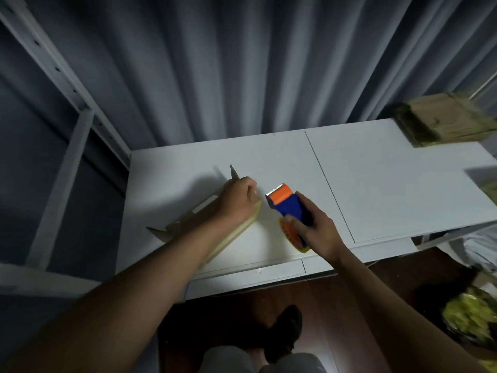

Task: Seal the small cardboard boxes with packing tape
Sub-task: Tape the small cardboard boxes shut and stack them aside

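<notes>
— Pressing down on a flat tan cardboard box (215, 235) with the left hand (238, 201), a person works at a smooth white tabletop (376, 184). How far along is it?

— Early, I'd judge. The box lies at the table's near left, one end flap (234, 172) standing up, another (157, 232) splayed out at the near end. No tape shows on it.

— And the fingers?

— The left hand's are curled together over the box's far end, pinning it. The right hand (313, 231) is clamped around a blue plastic tape dispenser with an orange roller (290, 208), just beside the box, its serrated edge aimed at it but apart.

— Anything else waiting?

— A blurred stack of pale flattened cardboard (443, 119) at the far right corner, presumably unsealed. Grey pleated curtain (242, 63) behind, matte.
</notes>
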